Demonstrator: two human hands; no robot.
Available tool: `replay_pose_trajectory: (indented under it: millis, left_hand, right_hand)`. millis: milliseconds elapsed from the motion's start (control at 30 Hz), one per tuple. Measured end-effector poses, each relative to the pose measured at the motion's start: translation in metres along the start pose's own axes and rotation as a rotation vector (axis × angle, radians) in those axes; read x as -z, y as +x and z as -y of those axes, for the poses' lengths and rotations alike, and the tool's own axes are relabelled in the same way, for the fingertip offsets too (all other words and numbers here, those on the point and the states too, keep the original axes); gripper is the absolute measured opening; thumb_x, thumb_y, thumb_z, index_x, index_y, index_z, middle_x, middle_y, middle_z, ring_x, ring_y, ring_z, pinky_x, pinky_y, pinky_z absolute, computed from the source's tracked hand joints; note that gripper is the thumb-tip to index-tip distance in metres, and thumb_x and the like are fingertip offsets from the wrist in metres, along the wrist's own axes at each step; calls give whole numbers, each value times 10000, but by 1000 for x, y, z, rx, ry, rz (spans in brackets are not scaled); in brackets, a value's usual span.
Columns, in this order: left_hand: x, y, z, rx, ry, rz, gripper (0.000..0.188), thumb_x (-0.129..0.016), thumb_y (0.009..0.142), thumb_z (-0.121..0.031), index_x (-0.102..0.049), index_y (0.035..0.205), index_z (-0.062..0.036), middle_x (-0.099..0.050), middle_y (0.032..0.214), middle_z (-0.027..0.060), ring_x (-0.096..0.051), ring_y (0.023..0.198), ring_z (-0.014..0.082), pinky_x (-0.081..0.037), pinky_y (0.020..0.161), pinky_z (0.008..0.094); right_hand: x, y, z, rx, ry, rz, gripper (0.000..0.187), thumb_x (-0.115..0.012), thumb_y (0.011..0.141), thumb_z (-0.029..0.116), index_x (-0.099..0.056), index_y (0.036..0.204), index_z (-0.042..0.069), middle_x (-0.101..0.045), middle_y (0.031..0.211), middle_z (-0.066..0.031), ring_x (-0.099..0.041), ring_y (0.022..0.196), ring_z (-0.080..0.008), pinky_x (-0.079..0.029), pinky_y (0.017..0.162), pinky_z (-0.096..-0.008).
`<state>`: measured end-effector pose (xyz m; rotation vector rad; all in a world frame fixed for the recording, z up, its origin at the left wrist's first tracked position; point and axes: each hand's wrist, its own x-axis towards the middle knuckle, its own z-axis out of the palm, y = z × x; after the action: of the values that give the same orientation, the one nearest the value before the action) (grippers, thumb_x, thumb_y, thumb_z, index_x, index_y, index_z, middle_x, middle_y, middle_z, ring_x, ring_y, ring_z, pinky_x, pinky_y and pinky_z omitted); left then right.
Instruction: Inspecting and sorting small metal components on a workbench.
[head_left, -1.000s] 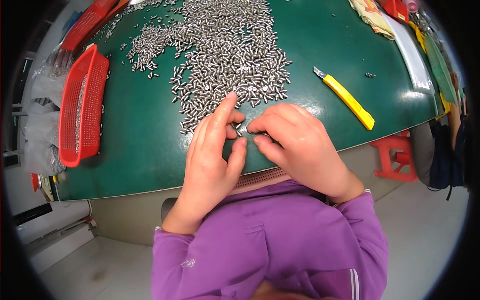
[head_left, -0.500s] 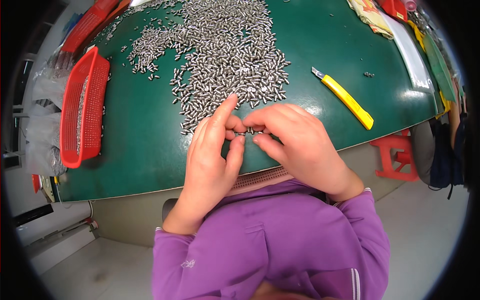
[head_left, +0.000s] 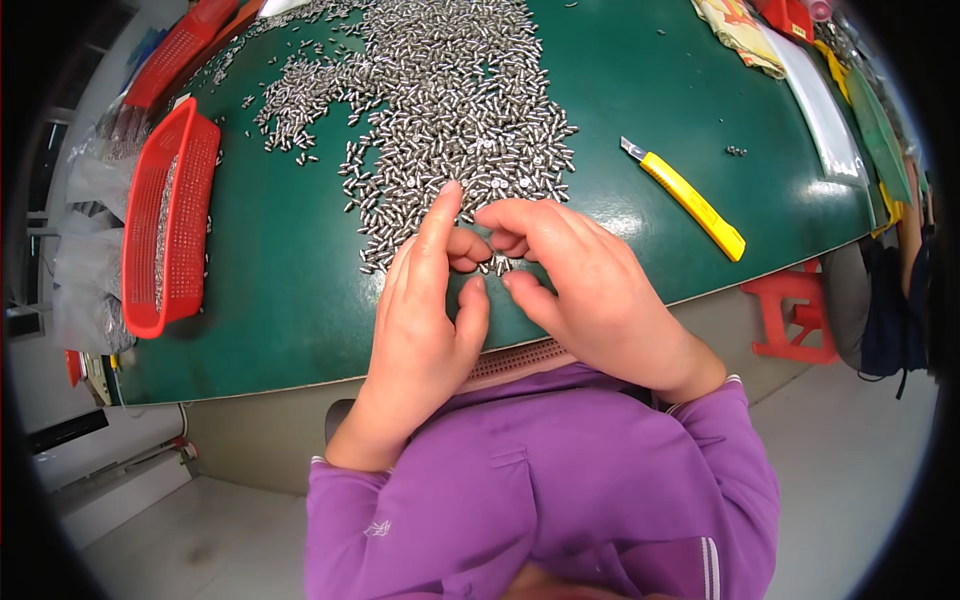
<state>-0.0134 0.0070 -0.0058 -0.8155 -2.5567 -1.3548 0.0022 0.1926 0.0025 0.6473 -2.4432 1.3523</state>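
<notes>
A large heap of small, shiny metal pieces with pointed tips (head_left: 455, 110) spreads over the green table. My left hand (head_left: 428, 285) rests at the heap's near edge, forefinger stretched toward the pieces, thumb apart from the curled fingers. Opposite it, my right hand (head_left: 590, 275) has its thumb and forefinger spread, the other fingers bent inward. A few loose metal pieces (head_left: 496, 265) lie on the table between the fingertips of both hands. Neither hand visibly grips a piece, though the undersides of the fingers are hidden.
A yellow utility knife (head_left: 692, 205) with its blade out lies to the right. At the left stands a red perforated basket (head_left: 172, 220) holding metal pieces. A pinkish basket rim (head_left: 515, 362) shows below the table's near edge. A red stool (head_left: 792, 312) stands beyond the right side.
My thumbs and fingers have spread farther apart. The few pieces between the fingertips now lie loose, and the right forefinger has lifted slightly up and left.
</notes>
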Motion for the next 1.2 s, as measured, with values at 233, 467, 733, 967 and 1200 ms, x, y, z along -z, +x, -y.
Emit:
replay_pose_trajectory:
  millis: [233, 467, 733, 967, 1200]
  left_hand:
    - [-1, 3, 1, -59, 30, 16, 832, -700, 791, 132, -391, 1551, -10, -636, 1006, 98, -621, 911, 252, -537, 820, 378]
    - [-2, 1, -2, 0, 20, 21, 835, -686, 785, 145, -389, 1550, -9, -624, 986, 90, -615, 898, 246, -537, 815, 379]
    - [6, -4, -7, 30, 6, 47, 818, -669, 812, 141, -369, 1559, -5, -637, 1019, 102, -623, 928, 248, -538, 836, 373]
    - [5, -5, -6, 60, -40, 28, 759, -680, 848, 123, -393, 1541, 5, -657, 1004, 108, -646, 909, 236, -549, 819, 363]
    - [3, -4, -7, 80, -7, 2, 747, -710, 822, 124, -432, 1507, 10, -659, 937, 83, -648, 873, 219, -549, 795, 356]
  right_hand:
    - [0, -1, 0, -31, -41, -35, 591, -737, 772, -75, -564, 1324, 47, -683, 1042, -106, -682, 907, -263, -576, 797, -374]
    - [-8, -2, 1, -11, -100, -55, 597, -744, 767, -71, -563, 1324, 48, -686, 1022, -97, -685, 880, -254, -581, 772, -367]
    - [-1, -3, 7, -69, -37, 2, 571, -736, 796, -64, -576, 1330, 60, -705, 1042, -95, -711, 885, -222, -600, 783, -345]
    - [-4, -3, 1, -75, 11, -40, 504, -707, 803, -21, -551, 1272, 78, -688, 964, -107, -683, 831, -313, -558, 735, -420]
    - [-10, -3, 1, -76, 23, -67, 537, -724, 773, -42, -568, 1271, 83, -681, 947, -82, -686, 832, -276, -561, 717, -398]
